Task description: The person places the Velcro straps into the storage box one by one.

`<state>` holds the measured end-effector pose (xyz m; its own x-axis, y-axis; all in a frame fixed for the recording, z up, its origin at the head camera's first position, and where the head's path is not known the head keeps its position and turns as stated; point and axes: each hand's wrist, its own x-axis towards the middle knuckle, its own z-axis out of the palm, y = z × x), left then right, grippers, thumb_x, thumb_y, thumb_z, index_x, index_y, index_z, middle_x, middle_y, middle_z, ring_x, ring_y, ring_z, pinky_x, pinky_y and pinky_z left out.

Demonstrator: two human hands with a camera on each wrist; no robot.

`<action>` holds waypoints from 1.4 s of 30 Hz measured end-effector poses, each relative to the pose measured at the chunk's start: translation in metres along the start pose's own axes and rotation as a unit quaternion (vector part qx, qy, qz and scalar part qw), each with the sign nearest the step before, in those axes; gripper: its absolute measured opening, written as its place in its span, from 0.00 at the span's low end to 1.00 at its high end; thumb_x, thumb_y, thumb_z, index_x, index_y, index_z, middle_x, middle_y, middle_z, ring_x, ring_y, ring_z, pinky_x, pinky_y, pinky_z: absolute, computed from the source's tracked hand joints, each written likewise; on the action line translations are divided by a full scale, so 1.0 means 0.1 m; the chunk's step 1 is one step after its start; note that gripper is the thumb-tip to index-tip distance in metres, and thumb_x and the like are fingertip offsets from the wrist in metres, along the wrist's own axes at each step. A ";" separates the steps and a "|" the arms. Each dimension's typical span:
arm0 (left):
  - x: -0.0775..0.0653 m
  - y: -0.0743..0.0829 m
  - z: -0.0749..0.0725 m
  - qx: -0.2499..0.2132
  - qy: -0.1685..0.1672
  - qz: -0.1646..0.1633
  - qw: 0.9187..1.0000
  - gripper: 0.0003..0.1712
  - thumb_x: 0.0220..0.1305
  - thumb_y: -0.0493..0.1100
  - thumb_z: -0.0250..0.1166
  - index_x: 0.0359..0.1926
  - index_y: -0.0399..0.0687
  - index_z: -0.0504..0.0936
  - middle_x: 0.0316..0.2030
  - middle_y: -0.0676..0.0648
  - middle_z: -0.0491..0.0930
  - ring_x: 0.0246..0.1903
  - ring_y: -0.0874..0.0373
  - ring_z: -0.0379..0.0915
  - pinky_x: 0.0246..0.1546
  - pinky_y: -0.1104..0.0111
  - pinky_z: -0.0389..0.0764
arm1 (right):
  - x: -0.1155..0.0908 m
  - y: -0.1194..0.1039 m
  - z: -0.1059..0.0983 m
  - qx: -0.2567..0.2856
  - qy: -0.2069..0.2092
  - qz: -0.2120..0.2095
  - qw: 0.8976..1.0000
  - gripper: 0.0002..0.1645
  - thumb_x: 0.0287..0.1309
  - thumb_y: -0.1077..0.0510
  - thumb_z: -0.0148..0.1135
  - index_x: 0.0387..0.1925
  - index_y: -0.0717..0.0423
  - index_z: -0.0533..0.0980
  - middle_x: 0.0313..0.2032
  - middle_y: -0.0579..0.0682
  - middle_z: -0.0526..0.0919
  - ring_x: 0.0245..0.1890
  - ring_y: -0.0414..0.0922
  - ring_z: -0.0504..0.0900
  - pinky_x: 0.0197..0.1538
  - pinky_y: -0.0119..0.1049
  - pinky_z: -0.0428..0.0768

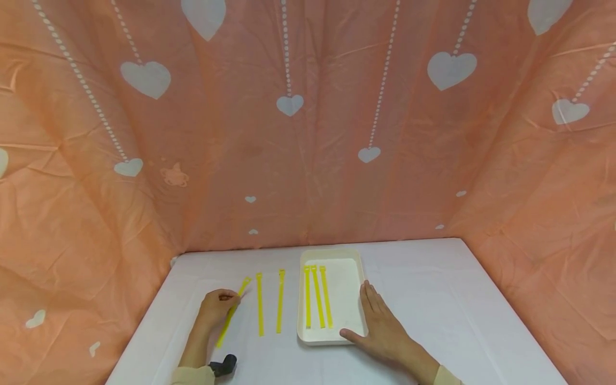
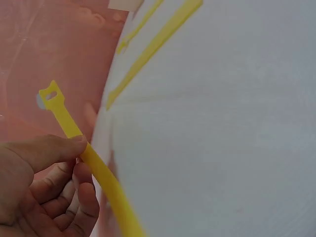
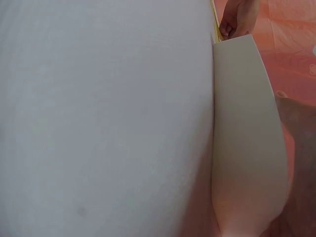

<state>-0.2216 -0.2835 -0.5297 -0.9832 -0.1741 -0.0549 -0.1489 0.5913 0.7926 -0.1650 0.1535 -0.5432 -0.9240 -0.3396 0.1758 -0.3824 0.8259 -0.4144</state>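
Observation:
My left hand [image 1: 215,309] pinches a yellow hook-and-loop cable tie [image 2: 106,175] between thumb and fingers. In the left wrist view the slotted head of this tie points up past the thumb, and its tail runs out at the bottom. Two more yellow ties, a nearer one [image 1: 260,305] and a farther one [image 1: 280,302], lie on the table between that hand and a white tray [image 1: 346,294]. Inside the tray, on its left side, are three yellow ties [image 1: 317,299] side by side. Fingers extended, my right hand [image 1: 382,326] rests against the tray's right edge, thumb over the near corner.
A white cloth covers the table [image 1: 433,289]. Pink curtains [image 1: 327,203] with white hearts enclose the back and both sides. A black device [image 1: 224,366] is by the left wrist.

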 end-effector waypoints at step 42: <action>-0.20 1.19 0.30 -0.160 -0.062 0.103 0.980 0.09 0.71 0.36 0.73 0.47 0.34 0.85 0.39 0.41 0.89 0.39 0.49 0.87 0.38 0.66 0.88 | 0.00 0.03 0.00 0.000 -0.028 0.013 1.000 0.75 0.65 0.19 0.59 0.83 0.72 0.44 0.85 0.67 0.44 0.85 0.62 0.47 0.84 0.56 0.53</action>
<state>-0.2232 -0.1857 -0.4524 -0.9971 0.0320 0.0693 0.0759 0.3230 0.9434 -0.1663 0.1557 -0.5440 -0.9323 -0.3429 0.1151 -0.3585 0.8343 -0.4189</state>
